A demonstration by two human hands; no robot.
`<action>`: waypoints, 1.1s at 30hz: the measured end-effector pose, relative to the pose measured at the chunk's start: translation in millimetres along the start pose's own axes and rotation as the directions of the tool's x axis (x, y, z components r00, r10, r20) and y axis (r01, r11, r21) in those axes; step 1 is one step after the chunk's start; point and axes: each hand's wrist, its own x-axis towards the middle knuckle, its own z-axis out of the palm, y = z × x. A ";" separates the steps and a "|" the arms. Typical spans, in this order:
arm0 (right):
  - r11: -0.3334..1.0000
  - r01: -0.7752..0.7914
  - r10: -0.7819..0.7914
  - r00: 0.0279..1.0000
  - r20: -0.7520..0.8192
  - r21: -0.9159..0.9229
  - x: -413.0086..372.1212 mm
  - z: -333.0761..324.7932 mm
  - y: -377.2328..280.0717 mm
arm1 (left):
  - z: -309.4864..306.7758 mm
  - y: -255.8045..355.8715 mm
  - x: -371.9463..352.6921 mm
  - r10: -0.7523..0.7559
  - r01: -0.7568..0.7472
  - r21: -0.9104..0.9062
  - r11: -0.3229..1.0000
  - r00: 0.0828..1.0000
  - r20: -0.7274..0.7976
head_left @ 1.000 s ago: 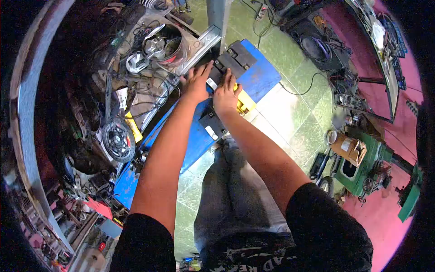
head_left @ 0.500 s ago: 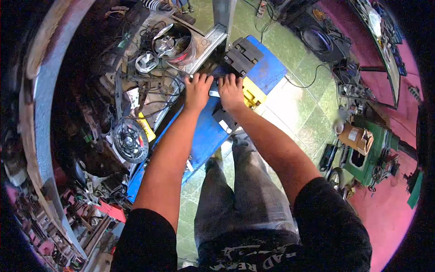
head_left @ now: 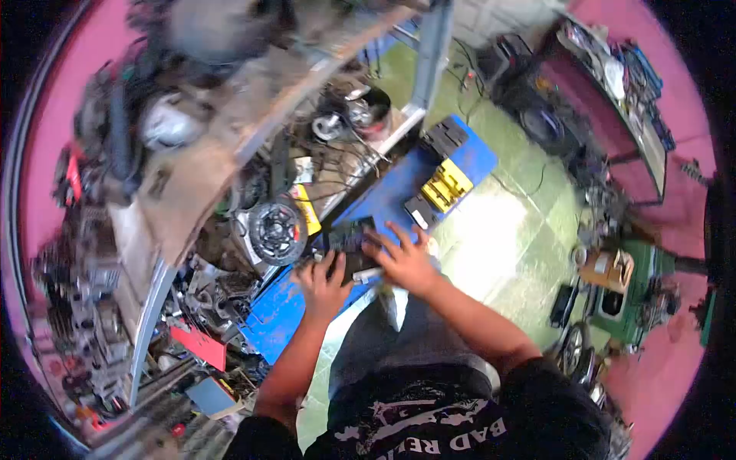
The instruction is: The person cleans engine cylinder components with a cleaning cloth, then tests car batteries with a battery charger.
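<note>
A dark box-shaped thing, which looks like a black battery, rests on the blue bench top in front of me. My left hand is at its near left side, fingers spread and bent. My right hand is over its right side, its fingers apart and stretched out. Neither hand is closed round it, and blur hides whether the fingertips touch. Farther along the bench stand a black battery with a white label, yellow batteries and dark grey batteries.
A cluttered shelf on the left holds a round wheel-like part, a yellow packet, cables and a metal pot. The shelf's metal frame rises beside the bench. A cardboard box sits on green machinery at right.
My hands have come back toward me from the far batteries, and their fingers have spread. A dark box now lies between them, nearer on the bench. The view has turned left.
</note>
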 end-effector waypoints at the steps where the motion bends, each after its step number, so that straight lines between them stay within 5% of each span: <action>1: 0.998 0.027 -0.028 0.999 0.026 0.053 -2.8 -11.8 -21.8 | -24.1 -2.6 -15.0 -0.004 0.006 0.030 1.000 0.999 -0.043; 3: 0.969 0.246 -0.241 0.960 -0.144 0.017 10.4 -36.9 -71.2 | -98.8 -1.7 -51.3 -0.137 0.141 0.019 0.990 0.981 -0.137; 7: 0.880 0.474 -0.468 0.860 -0.203 -0.022 60.4 -87.4 -120.4 | -178.5 -18.0 -70.8 -0.140 0.173 0.113 0.978 0.957 -0.255; 9: 0.844 0.535 -0.511 0.821 -0.256 0.031 96.7 -113.7 -143.0 | -220.7 -28.1 -53.1 -0.137 0.205 0.205 0.957 0.943 -0.302; 15: 0.812 0.575 -0.561 0.816 -0.138 0.102 222.0 -176.0 -200.0 | -325.3 -81.4 24.3 -0.437 0.474 0.063 0.878 0.849 -0.297; 17: 0.777 0.624 -0.613 0.780 -0.129 0.082 269.4 -176.5 -208.1 | -331.7 -116.4 43.2 -0.385 0.407 -0.024 0.913 0.843 -0.375; 23: 0.824 0.554 -0.566 0.812 0.140 0.119 356.4 -176.5 -227.0 | -332.0 -197.2 72.4 -0.566 0.566 -0.067 0.822 0.797 -0.209; 25: 0.847 0.514 -0.530 0.790 0.308 0.139 375.6 -179.7 -228.2 | -324.4 -220.6 76.0 -0.564 0.456 -0.442 0.773 0.813 -0.148; 27: 0.844 0.528 -0.530 0.794 0.296 0.094 382.0 -173.3 -226.1 | -322.0 -227.5 77.3 -0.612 0.528 -0.428 0.733 0.787 -0.079; 29: 0.837 0.522 -0.546 0.815 0.195 0.163 382.4 -177.9 -219.8 | -316.0 -233.9 75.9 -0.624 0.475 -0.677 0.562 0.781 0.029; 31: 0.841 0.519 -0.537 0.834 0.123 0.153 365.9 -176.5 -207.2 | -300.1 -243.1 70.2 -0.596 0.399 -0.720 0.568 0.803 -0.026; 33: 0.902 0.431 -0.432 0.898 -0.085 -0.027 345.6 -163.1 -189.3 | -295.7 -243.8 69.4 -0.611 0.399 -0.759 0.514 0.791 0.002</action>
